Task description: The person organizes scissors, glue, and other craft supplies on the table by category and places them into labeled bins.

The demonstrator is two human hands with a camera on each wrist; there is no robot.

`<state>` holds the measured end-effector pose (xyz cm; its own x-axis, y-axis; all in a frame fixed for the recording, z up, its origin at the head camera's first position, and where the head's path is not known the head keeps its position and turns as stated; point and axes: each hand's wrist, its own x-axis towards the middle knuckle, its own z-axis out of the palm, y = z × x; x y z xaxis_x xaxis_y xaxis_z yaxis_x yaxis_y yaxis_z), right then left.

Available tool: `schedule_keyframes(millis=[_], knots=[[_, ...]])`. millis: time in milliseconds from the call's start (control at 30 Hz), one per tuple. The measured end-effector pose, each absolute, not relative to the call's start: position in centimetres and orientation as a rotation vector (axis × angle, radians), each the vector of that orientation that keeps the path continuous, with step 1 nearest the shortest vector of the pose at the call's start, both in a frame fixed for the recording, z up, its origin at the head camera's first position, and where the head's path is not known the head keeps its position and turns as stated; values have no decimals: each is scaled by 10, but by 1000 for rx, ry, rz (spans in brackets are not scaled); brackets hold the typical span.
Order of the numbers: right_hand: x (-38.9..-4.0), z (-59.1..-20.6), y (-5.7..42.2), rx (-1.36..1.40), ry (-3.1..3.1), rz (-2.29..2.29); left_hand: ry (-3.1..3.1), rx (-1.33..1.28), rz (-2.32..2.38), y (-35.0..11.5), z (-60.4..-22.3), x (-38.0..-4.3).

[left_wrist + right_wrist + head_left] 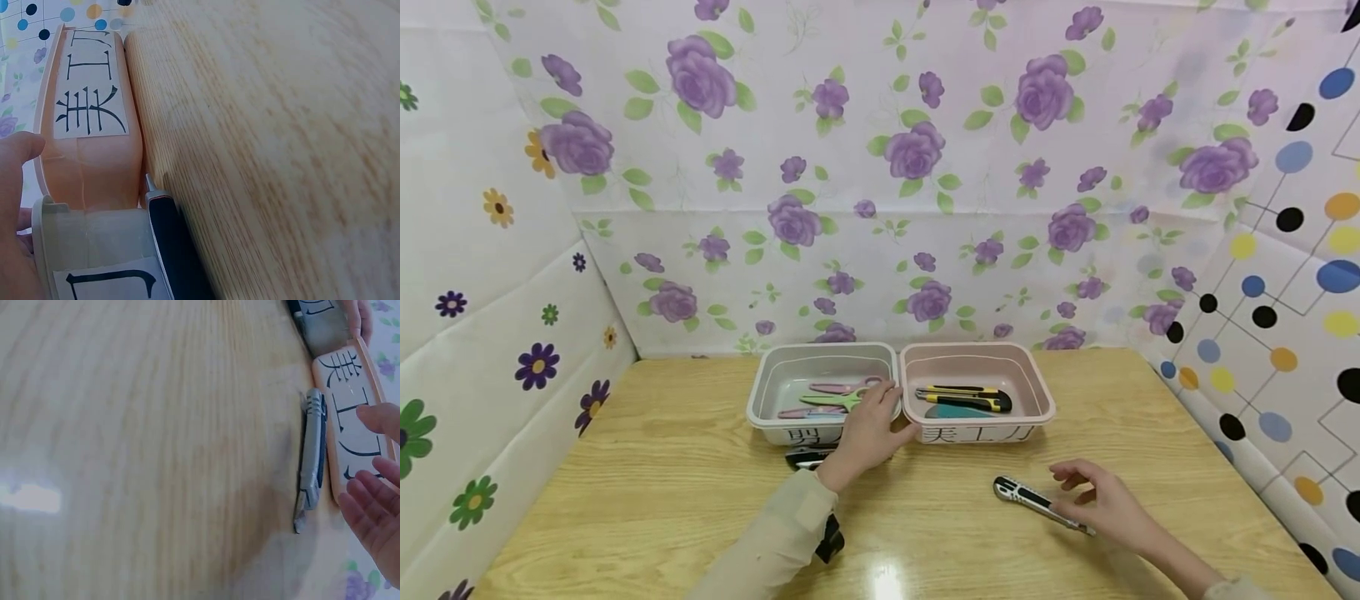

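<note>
My left hand [871,429] reaches over the front right corner of the grey bin [760,408], fingers inside its rim and thumb spread toward the pink bin [1045,408]. Near the fingertips lie green scissors [827,400], among pink-handled ones [801,412]. In the left wrist view the left thumb [25,147] overlaps the pink bin's rim, apart from the fingers. My right hand [1108,504], fingers loosely bent, hovers by a silver-and-black utility knife [1037,500] on the table. The right wrist view shows a gap between that hand [375,506] and the knife [310,450].
Yellow-and-black utility knives [970,398] and a teal item [955,412] lie in the pink bin. A black-and-silver cutter [805,456] rests before the grey bin. A black object [831,542] shows beside my left forearm. Patterned cloth [865,167] hangs behind the table [940,517].
</note>
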<state>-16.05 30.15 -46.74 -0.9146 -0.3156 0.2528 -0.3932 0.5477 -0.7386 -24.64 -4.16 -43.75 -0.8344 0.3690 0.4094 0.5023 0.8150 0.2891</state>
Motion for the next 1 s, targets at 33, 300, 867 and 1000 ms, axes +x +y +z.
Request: schedule_keyframes(millis=[33, 300, 867, 1000], knots=[[-160, -469, 301, 618, -2676, 1313, -2663, -661, -557, -41, -437, -246], [-158, -482, 302, 640, -2725, 1285, -2681, -650, -569, -40, -436, -246], [-160, -486, 298, 750, -2809, 1248, -2680, -651, -540, -42, -438, -247], [-162, -488, 300, 767, -2817, 1266, -2667, -662, -539, -42, -439, -247]])
